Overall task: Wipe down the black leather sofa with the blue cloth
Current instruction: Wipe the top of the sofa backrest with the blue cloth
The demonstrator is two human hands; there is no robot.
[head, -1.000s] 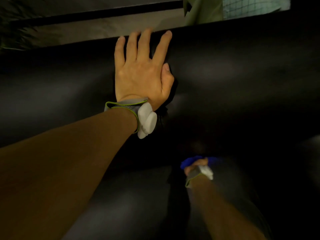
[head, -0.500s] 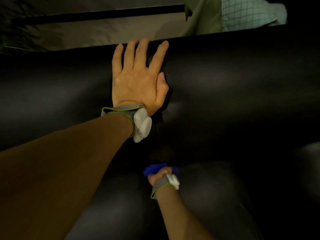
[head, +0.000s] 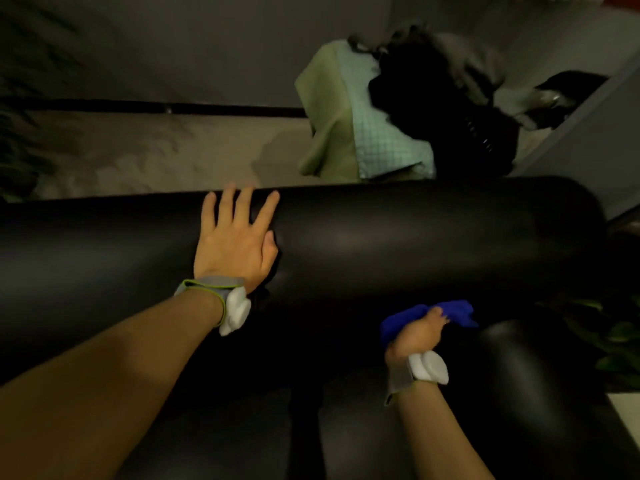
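Right hand point(head: 417, 332) near, low on the sofa point(head: 415, 237) backrest where it meets the seat, toward the right end; fingers clenched round the bunched blue cloth point(head: 429, 315), pressed to the leather. Left hand point(head: 235, 244) farther up, released, palm flat on the backrest's top edge, bracing. Beyond: floor, green checked fabric point(head: 363, 133). Risk: the wadded cloth likely gives little contact, so streaks or missed crease; braced palm may smear the leather.

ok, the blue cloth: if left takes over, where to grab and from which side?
Judging by its pose, grab the blue cloth by the loose bunch sticking out past the right hand, coming from above; the left hand lies flat on the sofa back.
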